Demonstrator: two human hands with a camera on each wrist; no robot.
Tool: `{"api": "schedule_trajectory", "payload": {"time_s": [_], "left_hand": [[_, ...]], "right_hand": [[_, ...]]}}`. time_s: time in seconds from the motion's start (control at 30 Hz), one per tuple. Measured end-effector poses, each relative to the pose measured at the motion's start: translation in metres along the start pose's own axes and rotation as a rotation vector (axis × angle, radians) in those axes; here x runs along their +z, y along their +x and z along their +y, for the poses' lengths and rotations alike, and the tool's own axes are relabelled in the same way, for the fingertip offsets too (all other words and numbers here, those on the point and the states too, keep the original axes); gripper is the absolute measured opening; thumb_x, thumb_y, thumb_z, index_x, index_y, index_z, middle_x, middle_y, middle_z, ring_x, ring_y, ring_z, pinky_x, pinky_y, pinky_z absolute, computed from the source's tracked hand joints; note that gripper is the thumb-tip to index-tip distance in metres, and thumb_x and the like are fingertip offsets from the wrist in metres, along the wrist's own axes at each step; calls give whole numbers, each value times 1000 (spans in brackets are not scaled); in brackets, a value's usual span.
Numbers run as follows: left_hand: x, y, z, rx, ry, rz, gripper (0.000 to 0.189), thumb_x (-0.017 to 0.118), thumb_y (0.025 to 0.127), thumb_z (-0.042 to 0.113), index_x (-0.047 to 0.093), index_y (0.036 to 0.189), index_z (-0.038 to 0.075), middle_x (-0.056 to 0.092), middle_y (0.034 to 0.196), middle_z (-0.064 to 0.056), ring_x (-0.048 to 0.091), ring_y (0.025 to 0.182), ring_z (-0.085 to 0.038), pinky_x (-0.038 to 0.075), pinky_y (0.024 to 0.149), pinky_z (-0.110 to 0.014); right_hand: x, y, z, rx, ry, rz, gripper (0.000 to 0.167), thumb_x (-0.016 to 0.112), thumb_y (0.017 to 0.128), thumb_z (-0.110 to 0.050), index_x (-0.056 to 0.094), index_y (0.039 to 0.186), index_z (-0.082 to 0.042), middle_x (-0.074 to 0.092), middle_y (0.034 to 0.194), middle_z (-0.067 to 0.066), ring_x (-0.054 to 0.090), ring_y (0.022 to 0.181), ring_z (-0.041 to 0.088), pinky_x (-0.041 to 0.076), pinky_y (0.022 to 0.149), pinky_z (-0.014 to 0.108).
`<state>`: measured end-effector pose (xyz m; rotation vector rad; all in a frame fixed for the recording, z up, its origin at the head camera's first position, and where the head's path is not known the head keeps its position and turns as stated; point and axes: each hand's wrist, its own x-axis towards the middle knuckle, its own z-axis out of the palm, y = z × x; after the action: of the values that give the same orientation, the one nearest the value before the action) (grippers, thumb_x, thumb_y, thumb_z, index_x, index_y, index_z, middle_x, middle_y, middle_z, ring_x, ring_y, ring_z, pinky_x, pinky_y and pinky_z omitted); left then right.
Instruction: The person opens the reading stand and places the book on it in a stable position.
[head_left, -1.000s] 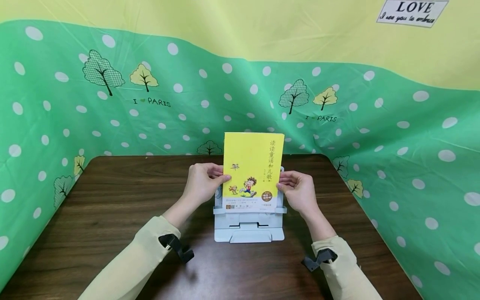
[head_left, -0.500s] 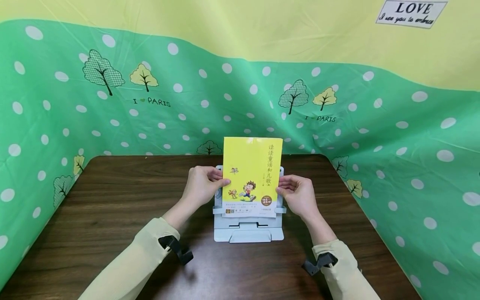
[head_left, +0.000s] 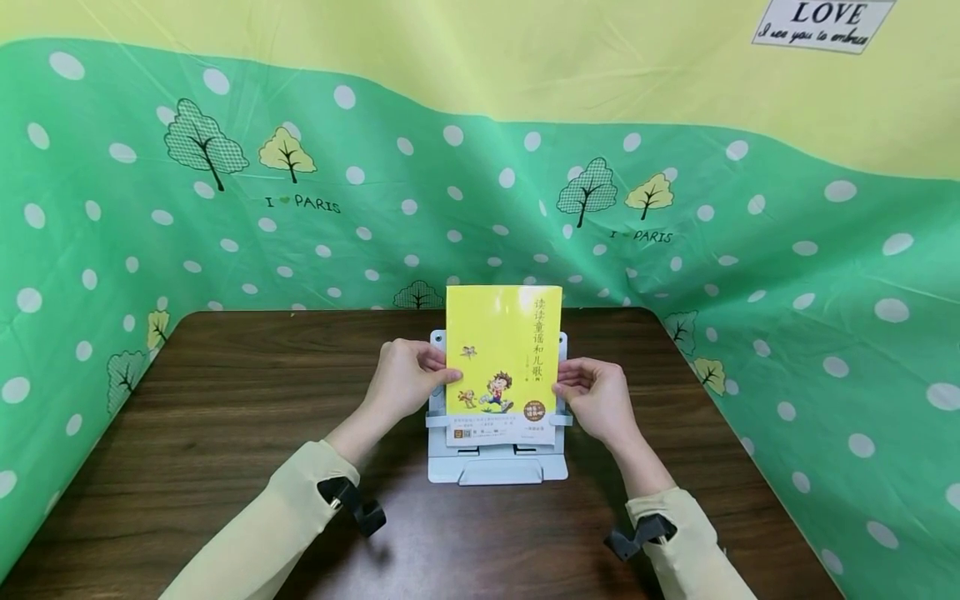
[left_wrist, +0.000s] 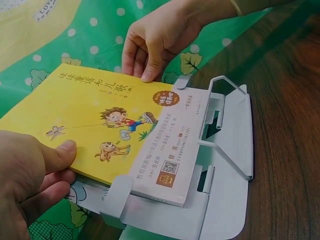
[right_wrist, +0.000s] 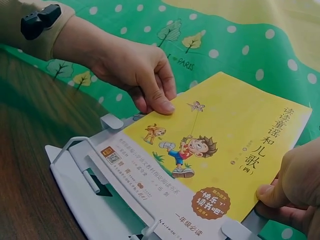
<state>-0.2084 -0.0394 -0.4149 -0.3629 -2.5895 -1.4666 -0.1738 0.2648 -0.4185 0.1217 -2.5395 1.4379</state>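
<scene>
A yellow book [head_left: 498, 342] with a cartoon boy and dog on its cover leans against a pale blue-white book stand [head_left: 498, 468]. My left hand [head_left: 405, 379] pinches the book's left edge, thumb on the cover and fingers behind. On the opposite edge my right hand [head_left: 597, 396] pinches it the same way. Side clips [left_wrist: 119, 196] of the stand reach the book's lower edges in the left wrist view. A wire bracket [right_wrist: 85, 150] sticks out below the book's bottom edge in the right wrist view. Most of the stand's back plate is hidden behind the book.
The stand rests on a dark wood table [head_left: 247, 417]. A green and yellow curtain [head_left: 337, 192] with dots and trees hangs behind the table and along its sides. Black wrist mounts [head_left: 352, 504] sit on both sleeves.
Book and both hands have moved down along the stand. The book's bottom edge now sits lower, past the side clips. The stand has stayed in place.
</scene>
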Motion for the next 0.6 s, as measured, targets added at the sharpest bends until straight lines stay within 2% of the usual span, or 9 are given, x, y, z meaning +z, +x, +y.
{"api": "schedule_trajectory", "payload": {"time_s": [0.37, 0.6], "left_hand": [[3, -6, -2, -20, 13, -16, 21, 97, 79, 17, 81, 88, 7, 72, 73, 6, 70, 67, -10, 59, 62, -30], [5, -9, -1, -21, 53, -27, 22, 97, 78, 18, 79, 85, 8, 70, 72, 6, 68, 67, -11, 58, 60, -30]], "right_hand": [[1, -7, 7, -8, -59, -23, 20, 81, 89, 9, 77, 108, 4, 73, 95, 13, 69, 84, 27, 59, 71, 25], [3, -11, 7, -48, -103, -15, 22, 83, 85, 12, 77, 105, 5, 73, 91, 12, 71, 82, 24, 60, 68, 27]]}}
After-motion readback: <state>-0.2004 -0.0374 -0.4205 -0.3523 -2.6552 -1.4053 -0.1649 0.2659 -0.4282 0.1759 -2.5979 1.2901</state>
